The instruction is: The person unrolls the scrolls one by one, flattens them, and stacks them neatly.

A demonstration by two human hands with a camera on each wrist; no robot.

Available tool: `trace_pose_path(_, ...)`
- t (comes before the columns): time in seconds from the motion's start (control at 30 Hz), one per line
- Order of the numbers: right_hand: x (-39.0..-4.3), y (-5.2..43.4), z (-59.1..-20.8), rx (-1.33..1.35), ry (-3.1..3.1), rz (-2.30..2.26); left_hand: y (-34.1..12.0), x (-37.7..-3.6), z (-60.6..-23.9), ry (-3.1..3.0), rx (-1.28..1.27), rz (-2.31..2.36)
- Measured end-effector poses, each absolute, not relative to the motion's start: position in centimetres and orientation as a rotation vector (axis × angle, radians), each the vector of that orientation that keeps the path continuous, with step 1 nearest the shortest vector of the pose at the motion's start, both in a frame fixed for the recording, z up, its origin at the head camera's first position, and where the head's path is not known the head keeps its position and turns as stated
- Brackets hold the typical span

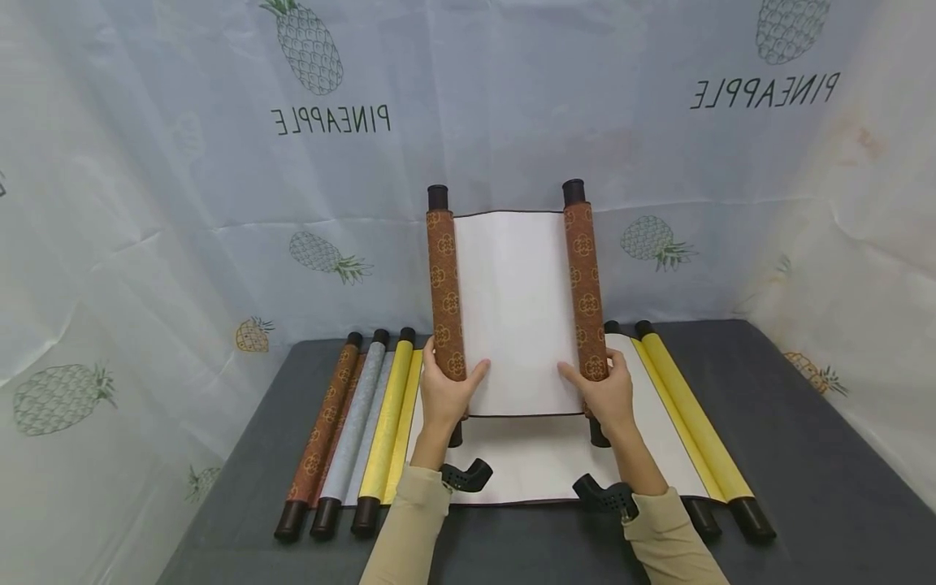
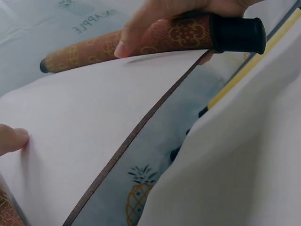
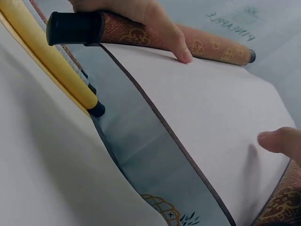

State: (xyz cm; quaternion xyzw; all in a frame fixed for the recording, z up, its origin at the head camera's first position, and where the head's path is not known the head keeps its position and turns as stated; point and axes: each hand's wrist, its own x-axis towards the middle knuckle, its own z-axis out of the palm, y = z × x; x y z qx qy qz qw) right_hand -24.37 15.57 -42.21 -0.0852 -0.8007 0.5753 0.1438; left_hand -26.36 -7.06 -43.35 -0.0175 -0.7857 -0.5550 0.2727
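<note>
Both hands, left (image 1: 444, 392) and right (image 1: 608, 393), are gripping the brown scroll (image 1: 516, 313) upright; only the head view is showing three rolled scrolls (image 1: 351, 431) lying at nine o'clock on the worktop (image 1: 804, 455).

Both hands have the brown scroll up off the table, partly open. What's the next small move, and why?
Probably roll the two rollers toward each other. The left hand and right hand each grip a roller of the brown scroll, held upright above the open yellow scroll; three closed scrolls lie at the left.
</note>
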Motion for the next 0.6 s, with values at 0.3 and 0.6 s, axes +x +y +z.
trace_pose_path(0.3,-24.7,16.2,-42.6,-0.244,-2.323,1.565,-7.7,-26.4,-43.1,-2.111,-0.08,-1.544)
trace_pose_path(0.6,-24.8,17.2,-42.6,-0.228,-2.272,1.559,-8.3,-26.7,-43.1,-2.077,-0.156,-1.513)
